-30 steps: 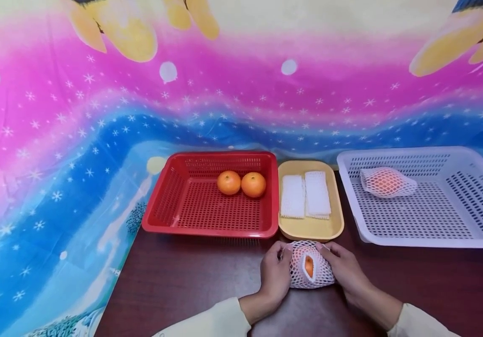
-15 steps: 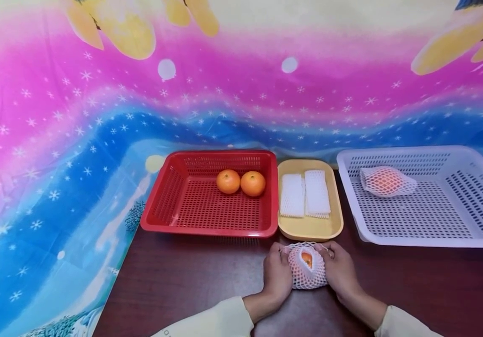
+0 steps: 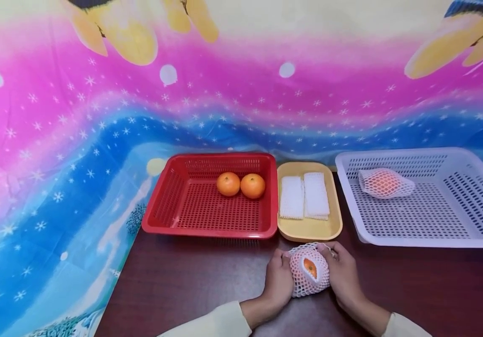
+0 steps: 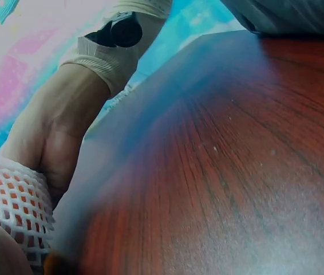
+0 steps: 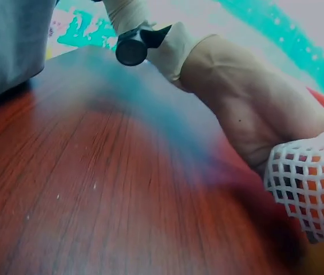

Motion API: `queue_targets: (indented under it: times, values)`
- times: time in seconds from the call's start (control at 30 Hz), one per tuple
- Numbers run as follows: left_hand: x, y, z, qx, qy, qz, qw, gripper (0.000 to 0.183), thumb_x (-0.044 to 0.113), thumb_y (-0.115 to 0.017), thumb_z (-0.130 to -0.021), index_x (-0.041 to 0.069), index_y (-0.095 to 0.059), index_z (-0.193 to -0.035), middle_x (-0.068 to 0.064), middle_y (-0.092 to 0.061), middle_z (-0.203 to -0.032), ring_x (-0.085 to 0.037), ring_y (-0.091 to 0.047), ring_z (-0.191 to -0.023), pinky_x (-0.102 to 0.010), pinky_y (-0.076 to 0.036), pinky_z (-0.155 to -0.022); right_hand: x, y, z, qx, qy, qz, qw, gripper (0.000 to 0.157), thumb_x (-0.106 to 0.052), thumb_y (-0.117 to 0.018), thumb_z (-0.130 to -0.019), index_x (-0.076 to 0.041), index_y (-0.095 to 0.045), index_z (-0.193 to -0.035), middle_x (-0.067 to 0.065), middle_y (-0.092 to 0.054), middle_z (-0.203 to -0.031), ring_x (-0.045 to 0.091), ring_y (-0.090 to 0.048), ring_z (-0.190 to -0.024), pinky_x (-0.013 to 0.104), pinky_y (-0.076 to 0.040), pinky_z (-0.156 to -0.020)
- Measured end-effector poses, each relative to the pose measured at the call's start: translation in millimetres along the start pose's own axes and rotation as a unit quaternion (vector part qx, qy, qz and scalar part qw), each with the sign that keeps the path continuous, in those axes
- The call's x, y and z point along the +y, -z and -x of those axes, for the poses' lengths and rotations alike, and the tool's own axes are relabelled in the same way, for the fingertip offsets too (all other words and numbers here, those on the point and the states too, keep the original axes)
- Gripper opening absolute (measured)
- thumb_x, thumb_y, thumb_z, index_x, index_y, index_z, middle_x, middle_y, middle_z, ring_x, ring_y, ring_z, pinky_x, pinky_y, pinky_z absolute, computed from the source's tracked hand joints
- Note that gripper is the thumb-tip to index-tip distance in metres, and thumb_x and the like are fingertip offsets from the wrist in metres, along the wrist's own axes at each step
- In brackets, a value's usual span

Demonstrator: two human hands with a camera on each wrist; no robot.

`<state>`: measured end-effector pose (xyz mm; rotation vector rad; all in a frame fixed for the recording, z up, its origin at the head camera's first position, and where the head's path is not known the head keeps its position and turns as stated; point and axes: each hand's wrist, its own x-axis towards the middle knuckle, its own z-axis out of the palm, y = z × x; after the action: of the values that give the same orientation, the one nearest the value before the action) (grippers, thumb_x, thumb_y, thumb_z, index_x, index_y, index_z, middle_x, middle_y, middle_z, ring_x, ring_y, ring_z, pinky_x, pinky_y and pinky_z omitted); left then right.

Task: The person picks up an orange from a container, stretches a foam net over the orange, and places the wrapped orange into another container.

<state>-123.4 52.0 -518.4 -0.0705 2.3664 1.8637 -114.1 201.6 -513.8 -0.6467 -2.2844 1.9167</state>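
Note:
Between both hands, just above or on the table's near part, is an orange in a white foam net sleeve (image 3: 308, 282); bare orange peel shows through an opening in the net. My left hand (image 3: 278, 282) grips its left side, thumb on top. From the right, my right hand (image 3: 344, 276) pinches the net near its upper right edge. In the left wrist view the white netting (image 4: 16, 197) fills the lower left corner. The right wrist view has the netted orange (image 5: 316, 186) at its right edge. Fingers under the fruit are hidden.
A red basket (image 3: 207, 230) at the back left holds two bare oranges (image 3: 240, 185). Beside it, a yellow tray (image 3: 308, 231) carries folded white net sleeves (image 3: 304, 195). A white basket (image 3: 427, 241) on the right contains another netted orange (image 3: 385, 183). A printed cloth hangs behind.
The netted orange has turned and its opening has shifted and tilted between the hands. Both hands have drawn closer together, still holding it. Baskets and tray stay in place.

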Motion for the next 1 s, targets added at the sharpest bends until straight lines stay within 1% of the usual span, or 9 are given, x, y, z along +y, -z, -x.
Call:
queue_targets:
  times: [0.1,0.23,0.33,0.47,0.6,0.67,0.8,0.9,1.0]
  values:
    - [7.8,3.7,2.5,-0.008,0.009,0.033,0.9994,0.022,0.016,-0.045,-0.107,0.008,-0.055,-0.089,0.003,-0.055,-0.082,-0.008,-0.052,-0.084,-0.023,-0.042,-0.075,-6.4,2.0,4.7,-0.013,-0.004,-0.045,0.999,0.033,-0.031,-0.061,-0.104,0.001,-0.066,-0.108,-0.012,-0.064,-0.080,0.004,-0.060,-0.072,0.023,-0.052,-0.064]
    - [17.9,6.5,2.8,0.003,0.008,0.083,0.9965,0.023,0.017,-0.047,-0.105,0.005,-0.056,-0.088,0.004,-0.053,-0.081,-0.008,-0.051,-0.083,-0.022,-0.041,-0.076,-13.6,5.2,11.1,-0.050,-0.018,-0.062,0.997,0.036,-0.039,-0.055,-0.106,-0.005,-0.063,-0.097,-0.008,-0.061,-0.080,0.006,-0.057,-0.076,0.023,-0.050,-0.067]
    - [22.6,6.0,4.1,0.009,0.003,0.117,0.9931,0.023,0.014,-0.047,-0.104,0.003,-0.055,-0.086,0.005,-0.050,-0.079,-0.007,-0.050,-0.080,-0.021,-0.041,-0.075,-15.7,5.9,13.2,-0.084,-0.033,-0.073,0.993,0.042,-0.043,-0.049,-0.108,-0.006,-0.062,-0.095,-0.006,-0.061,-0.081,0.007,-0.057,-0.079,0.024,-0.049,-0.069]
    - [23.7,2.5,5.5,0.013,-0.023,0.151,0.9882,0.025,0.013,-0.045,-0.105,0.001,-0.049,-0.083,0.005,-0.044,-0.079,-0.006,-0.047,-0.079,-0.019,-0.040,-0.074,-16.1,4.9,11.0,-0.109,-0.036,-0.090,0.989,0.042,-0.043,-0.044,-0.109,-0.006,-0.061,-0.102,-0.006,-0.064,-0.087,0.006,-0.059,-0.083,0.023,-0.052,-0.073]
    - [21.2,-1.0,6.3,0.021,-0.061,0.163,0.9845,0.026,0.014,-0.044,-0.106,0.001,-0.044,-0.083,0.006,-0.041,-0.081,-0.004,-0.047,-0.082,-0.018,-0.039,-0.078,-16.2,4.6,8.6,-0.109,-0.041,-0.101,0.988,0.038,-0.040,-0.044,-0.110,-0.006,-0.061,-0.107,-0.009,-0.065,-0.093,0.003,-0.058,-0.091,0.021,-0.053,-0.078]
    - [20.0,-1.9,6.5,0.022,-0.071,0.164,0.9837,0.026,0.014,-0.044,-0.106,0.001,-0.044,-0.084,0.006,-0.041,-0.082,-0.004,-0.047,-0.082,-0.018,-0.040,-0.078,-15.7,4.6,8.3,-0.107,-0.046,-0.107,0.987,0.036,-0.038,-0.044,-0.110,-0.007,-0.062,-0.108,-0.010,-0.064,-0.093,0.002,-0.058,-0.093,0.020,-0.053,-0.079]
    - [19.9,-1.0,5.3,0.023,-0.057,0.157,0.9857,0.023,0.014,-0.046,-0.106,0.002,-0.049,-0.088,0.003,-0.050,-0.086,-0.006,-0.051,-0.087,-0.019,-0.042,-0.081,-15.9,4.2,7.9,-0.100,-0.060,-0.130,0.985,0.036,-0.039,-0.047,-0.109,-0.008,-0.065,-0.105,-0.011,-0.067,-0.092,0.001,-0.060,-0.093,0.019,-0.055,-0.079]
    - [20.7,2.1,4.2,0.026,-0.034,0.148,0.9881,0.017,0.017,-0.046,-0.107,0.003,-0.055,-0.099,0.000,-0.061,-0.096,-0.007,-0.055,-0.092,-0.020,-0.045,-0.084,-17.4,4.9,7.1,-0.101,-0.074,-0.150,0.981,0.034,-0.038,-0.048,-0.108,-0.009,-0.065,-0.106,-0.011,-0.069,-0.092,0.001,-0.062,-0.092,0.019,-0.055,-0.080]
    - [21.1,6.4,5.0,0.006,-0.024,0.153,0.9878,0.021,0.019,-0.044,-0.108,0.003,-0.056,-0.116,-0.006,-0.065,-0.106,-0.008,-0.059,-0.090,-0.022,-0.049,-0.083,-19.7,6.6,6.7,-0.103,-0.086,-0.165,0.977,0.027,-0.029,-0.048,-0.109,-0.008,-0.061,-0.122,-0.016,-0.071,-0.095,-0.003,-0.062,-0.096,0.017,-0.054,-0.084]
